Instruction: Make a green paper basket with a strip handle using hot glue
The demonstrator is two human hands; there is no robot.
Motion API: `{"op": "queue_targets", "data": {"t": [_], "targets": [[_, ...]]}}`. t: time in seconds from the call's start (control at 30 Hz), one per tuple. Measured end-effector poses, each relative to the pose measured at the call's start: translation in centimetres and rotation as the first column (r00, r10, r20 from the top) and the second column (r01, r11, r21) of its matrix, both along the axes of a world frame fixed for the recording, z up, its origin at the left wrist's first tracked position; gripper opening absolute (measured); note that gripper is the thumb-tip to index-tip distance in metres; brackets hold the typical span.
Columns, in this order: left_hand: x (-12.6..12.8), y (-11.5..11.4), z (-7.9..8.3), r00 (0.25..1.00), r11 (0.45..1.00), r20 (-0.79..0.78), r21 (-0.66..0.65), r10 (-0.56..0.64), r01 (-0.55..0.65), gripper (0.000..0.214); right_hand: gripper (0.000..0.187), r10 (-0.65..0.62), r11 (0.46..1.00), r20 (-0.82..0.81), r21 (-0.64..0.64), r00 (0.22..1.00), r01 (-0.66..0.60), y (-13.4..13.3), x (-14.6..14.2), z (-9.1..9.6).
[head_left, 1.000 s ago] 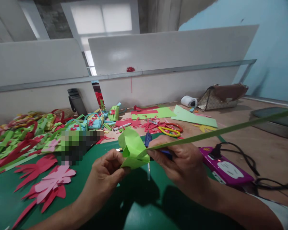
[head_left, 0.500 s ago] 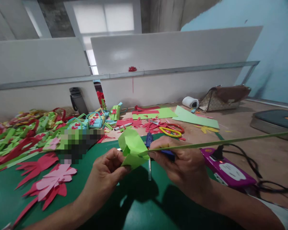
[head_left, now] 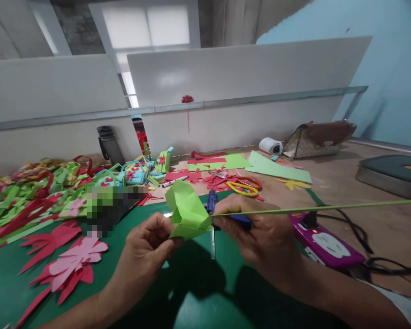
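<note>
My left hand (head_left: 154,246) pinches a folded light-green paper piece (head_left: 188,210), shaped like a small open box, between thumb and fingers. Thumb and forefinger of my right hand (head_left: 260,237) are closed on one end of a long green paper strip (head_left: 315,209), which meets the folded paper's right corner and runs off to the right edge. Just behind the right fingers a blue glue gun (head_left: 212,201) shows in part, with a clear glue stick (head_left: 213,242) below it. Whether the right hand also touches the glue gun, I cannot tell.
Pink and red paper flowers (head_left: 78,258) lie on the green mat (head_left: 130,315) at left, near a heap of paper baskets (head_left: 17,201). Yellow-and-red-handled scissors (head_left: 243,188) rest among red scraps. A purple power strip (head_left: 329,246) with black cords is at right.
The strip's far right end has dropped a little, and the folded paper has tilted slightly. Both hands keep their holds.
</note>
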State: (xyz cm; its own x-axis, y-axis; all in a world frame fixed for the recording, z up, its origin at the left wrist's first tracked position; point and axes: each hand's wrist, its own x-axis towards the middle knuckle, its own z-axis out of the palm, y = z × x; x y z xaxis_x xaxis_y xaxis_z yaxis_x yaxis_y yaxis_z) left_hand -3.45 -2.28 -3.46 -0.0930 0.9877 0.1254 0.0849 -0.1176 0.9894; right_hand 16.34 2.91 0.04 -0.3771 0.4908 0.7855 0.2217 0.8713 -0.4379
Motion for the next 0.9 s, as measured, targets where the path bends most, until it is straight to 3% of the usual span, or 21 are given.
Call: {"op": "queue_targets", "data": {"t": [0.4,0.9], "targets": [[0.5,0.2,0.4,0.999,0.999,-0.049,0.028,0.022,-0.021,0.02,0.008,0.067,0.995,-0.039,-0.07,0.997,-0.07,0.2,-0.4,-0.5],[1.1,0.2,0.3,1.0,1.0,-0.029,0.019,-0.003,0.004,0.019,0.009,0.075,0.996,-0.046,-0.039,0.996,-0.077,-0.1,-0.6,-0.7]]}}
